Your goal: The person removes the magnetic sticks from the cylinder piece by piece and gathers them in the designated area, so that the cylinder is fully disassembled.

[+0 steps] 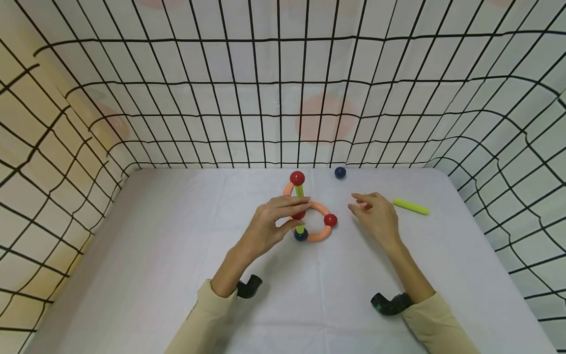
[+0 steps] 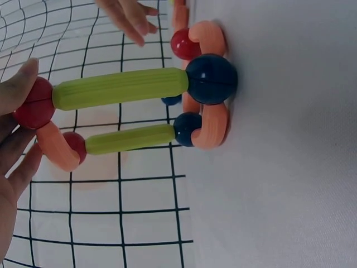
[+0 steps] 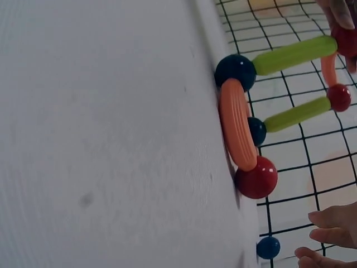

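Left hand (image 1: 268,219) pinches glossy red ball (image 2: 38,107) atop ridged rod (image 2: 121,89); right hand (image 1: 379,216), fingers parted.

A ball-jointed frame (image 1: 299,191) stands, green rods (image 2: 121,88) upright between orange arcs (image 3: 235,125).

The place looked like a small enclosed work station — a white-covered counter (image 1: 146,275), bounded along the far edge and both sides by a black wire grid (image 1: 279,82). Behind the wires showed a pale backing (image 1: 267,61) with faded reddish round prints (image 1: 329,127), yellowish at left. Toy-like balls (image 1: 330,220) and rods (image 1: 411,207) occupied the surface — whether inside a home or lab, the views left unclear.
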